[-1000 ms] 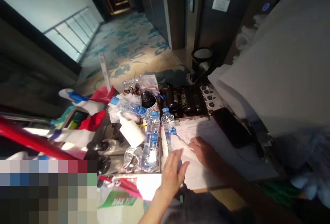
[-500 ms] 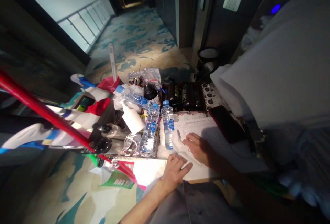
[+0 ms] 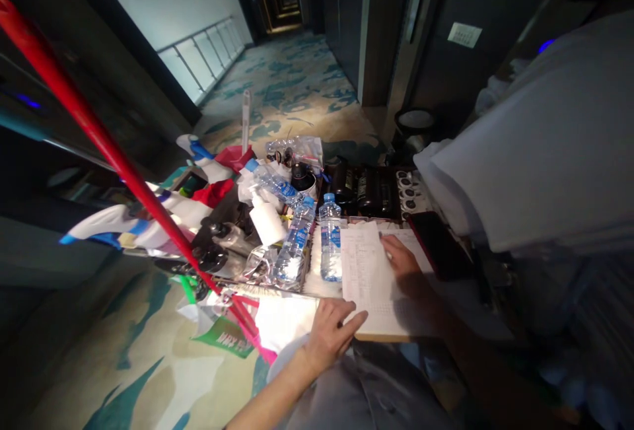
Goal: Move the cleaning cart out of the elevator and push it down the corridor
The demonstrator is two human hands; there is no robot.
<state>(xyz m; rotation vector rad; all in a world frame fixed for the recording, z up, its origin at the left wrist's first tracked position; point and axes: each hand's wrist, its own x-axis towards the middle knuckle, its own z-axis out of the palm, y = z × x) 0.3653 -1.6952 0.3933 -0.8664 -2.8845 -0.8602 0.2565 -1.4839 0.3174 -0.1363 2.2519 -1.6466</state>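
A great heap of white folded linen [image 3: 539,152] fills the right side, banked up over the cluttered cart top that serves as a desk [image 3: 381,336], whose pale wooden edge shows near the person. A long red pole [image 3: 123,169] slants across the left, from the upper corner down to the cart's near corner, over the patterned teal and beige carpet [image 3: 292,86] of the corridor. At the back of the desk stand a row of dark glossy bottles [image 3: 364,189], and just beside the linen lies a flat black phone-like slab [image 3: 438,245].

In the middle of the desk lies a white printed sheet of paper with rows of small text [image 3: 364,271], its left part lifted and turned up towards the viewer. The right hand [image 3: 401,261] lies on the paper's right side, fingers [image 3: 389,242] flat and slightly spread, its grip pinching nothing that I can make out. The left hand [image 3: 331,327] rests at the sheet's near left corner, fingers bent and thumb stretched onto the paper, pressing rather than clasping.

Just left of the sheet stands an upright clear plastic water bottle with a blue cap and label [image 3: 331,238]; a second like it [image 3: 296,242] leans beside it, and a white spray bottle [image 3: 265,218] lies further left.
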